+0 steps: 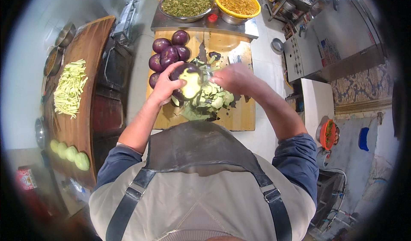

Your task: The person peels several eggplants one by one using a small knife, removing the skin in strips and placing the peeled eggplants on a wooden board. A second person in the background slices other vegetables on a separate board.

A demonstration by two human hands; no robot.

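My left hand [168,85] holds a round purple eggplant [191,86] whose pale flesh is bared on the side facing me. Just right of it is my right hand [229,77], blurred and closed around a tool that is mostly hidden; only a greyish, blurred part shows near the eggplant. Beneath both hands, a heap of pale and purple-black peelings [212,99] lies on the wooden board [237,120]. Several unpeeled purple eggplants [169,56] sit at the board's left side, beyond my left hand.
Behind the board stand a metal bowl of chopped green food [186,4] and a yellow basket of chopped yellowish food [238,4]. The wooden counter [85,112] on the left bears pale green strips [70,90] and several peeled round vegetables [71,153]. A stainless cabinet [337,38] is on the right.
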